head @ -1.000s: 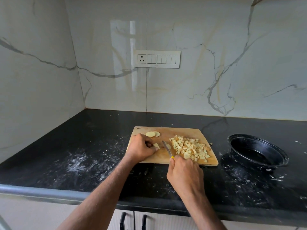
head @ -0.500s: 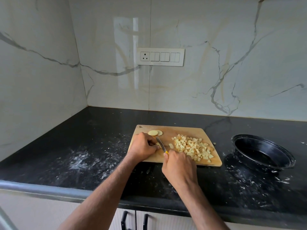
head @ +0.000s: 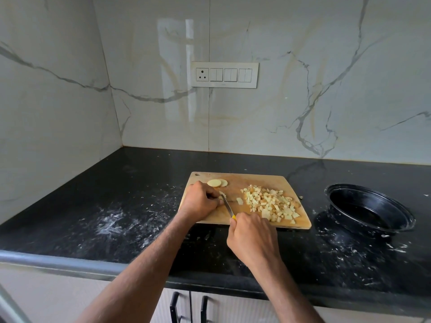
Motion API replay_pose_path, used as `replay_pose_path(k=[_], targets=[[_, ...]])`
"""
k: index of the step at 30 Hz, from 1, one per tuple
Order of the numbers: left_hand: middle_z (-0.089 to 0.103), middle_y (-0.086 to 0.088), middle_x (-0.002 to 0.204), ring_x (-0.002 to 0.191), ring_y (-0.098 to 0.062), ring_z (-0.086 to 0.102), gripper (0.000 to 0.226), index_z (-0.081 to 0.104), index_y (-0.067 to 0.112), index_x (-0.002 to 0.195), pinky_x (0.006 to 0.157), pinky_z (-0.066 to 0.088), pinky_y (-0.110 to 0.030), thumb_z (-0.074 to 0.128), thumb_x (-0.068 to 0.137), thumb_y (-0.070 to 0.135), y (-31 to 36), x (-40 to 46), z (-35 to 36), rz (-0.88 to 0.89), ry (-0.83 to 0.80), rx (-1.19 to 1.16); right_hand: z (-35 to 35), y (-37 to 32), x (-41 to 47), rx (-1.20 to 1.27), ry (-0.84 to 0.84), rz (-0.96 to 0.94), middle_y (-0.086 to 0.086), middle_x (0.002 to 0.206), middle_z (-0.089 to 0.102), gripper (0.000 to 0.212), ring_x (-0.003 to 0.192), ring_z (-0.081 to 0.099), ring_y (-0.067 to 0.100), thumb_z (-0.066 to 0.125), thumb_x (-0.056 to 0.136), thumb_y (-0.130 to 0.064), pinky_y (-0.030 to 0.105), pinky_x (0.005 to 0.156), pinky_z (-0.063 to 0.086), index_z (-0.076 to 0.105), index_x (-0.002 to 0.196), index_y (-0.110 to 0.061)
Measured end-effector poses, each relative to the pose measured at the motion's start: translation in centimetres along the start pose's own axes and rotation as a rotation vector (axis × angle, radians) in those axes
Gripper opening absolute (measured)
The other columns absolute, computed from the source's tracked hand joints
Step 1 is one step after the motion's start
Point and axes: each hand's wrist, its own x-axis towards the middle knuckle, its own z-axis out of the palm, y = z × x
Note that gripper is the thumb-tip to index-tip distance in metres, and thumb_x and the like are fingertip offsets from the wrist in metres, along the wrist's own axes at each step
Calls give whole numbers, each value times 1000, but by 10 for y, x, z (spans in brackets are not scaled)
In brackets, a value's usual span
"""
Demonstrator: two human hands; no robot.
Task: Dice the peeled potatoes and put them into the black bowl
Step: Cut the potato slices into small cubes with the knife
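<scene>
A wooden cutting board (head: 256,180) lies on the black counter. On its right half sits a heap of diced potato (head: 270,203); one loose piece (head: 239,200) lies left of the heap. Two round potato slices (head: 217,183) rest near the board's far left corner. My left hand (head: 200,201) pinches a small potato piece (head: 221,195) against the board. My right hand (head: 253,238) grips a yellow-handled knife (head: 228,207), blade tip at that piece. The black bowl (head: 370,209) stands to the right of the board, with no potato seen inside.
White flour-like smears cover the black counter (head: 121,220) left of the board and around the bowl. A marble wall with a switch panel (head: 225,75) rises behind. The counter's front edge and cabinet handles (head: 189,308) are below my arms.
The knife blade has shifted left, from beside the diced heap to the piece under my left fingers. One cut piece now lies apart from the heap. The camera view drifted slightly.
</scene>
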Motion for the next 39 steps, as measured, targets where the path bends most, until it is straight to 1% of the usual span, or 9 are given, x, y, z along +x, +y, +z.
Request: replay_pose_path(k=[3, 6, 10, 14, 16, 20, 25, 31, 39], targets=[[73, 6, 86, 80, -10, 67, 12, 80, 15, 87, 76, 58, -28, 85, 78, 19, 1, -1, -1, -16, -7, -16, -3, 6, -9, -29, 40, 13, -7, 75, 62, 28, 64, 59, 10, 46, 102, -40, 23, 57, 48, 65, 93, -23], [73, 7, 85, 79, -7, 67, 14, 81, 15, 90, 78, 58, -26, 85, 78, 19, 1, -3, -3, -16, -8, -14, -6, 7, -14, -29, 75, 71, -10, 70, 57, 29, 58, 51, 8, 44, 102, -41, 16, 48, 32, 65, 93, -23], [69, 13, 78, 74, -1, 64, 15, 81, 18, 91, 67, 51, -11, 85, 77, 19, 3, -4, -5, -22, 2, -4, -9, 7, -10, 16, 78, 75, -13, 65, 48, 31, 47, 41, 2, 42, 104, -41, 14, 42, 21, 66, 94, -24], [74, 9, 81, 75, -6, 66, 14, 82, 20, 89, 72, 57, -21, 84, 75, 17, 2, -4, -5, -15, 5, 4, -4, 1, 0, 35, 82, 35, -11, 65, 50, 33, 50, 42, 4, 42, 104, -40, 15, 45, 20, 66, 94, -21], [74, 9, 81, 75, -6, 67, 14, 82, 20, 88, 73, 58, -24, 83, 75, 15, 2, -4, -4, -10, 3, 12, -1, -2, 4, 40, 65, 40, -9, 67, 52, 33, 53, 44, 5, 42, 104, -41, 16, 45, 21, 66, 94, -21], [73, 12, 76, 72, -5, 66, 11, 82, 21, 86, 67, 56, -19, 83, 76, 15, 1, -3, -4, -18, 10, 0, 2, -5, 8, 40, 50, 31, -9, 69, 58, 33, 58, 52, 7, 41, 104, -42, 17, 46, 27, 65, 95, -22], [73, 13, 79, 75, -4, 67, 13, 82, 19, 88, 74, 59, -23, 84, 76, 14, -1, -1, -3, -30, -3, -19, 2, -3, 8, 26, 42, 43, -9, 71, 55, 31, 56, 45, 4, 41, 105, -42, 15, 46, 23, 65, 98, -23], [67, 19, 74, 75, -1, 65, 13, 82, 19, 87, 64, 46, -4, 86, 76, 14, -3, 1, -2, -37, 4, -20, 4, -3, 9, 68, 26, 43, -8, 75, 60, 30, 61, 53, 7, 44, 103, -42, 18, 49, 30, 65, 97, -23], [65, 20, 72, 72, 3, 62, 12, 82, 17, 84, 62, 42, 0, 87, 74, 12, -4, 3, -2, -11, 6, -25, -3, -1, 22, 117, -60, 23, -4, 76, 58, 29, 70, 57, 16, 48, 101, -38, 28, 61, 41, 64, 92, -16]])
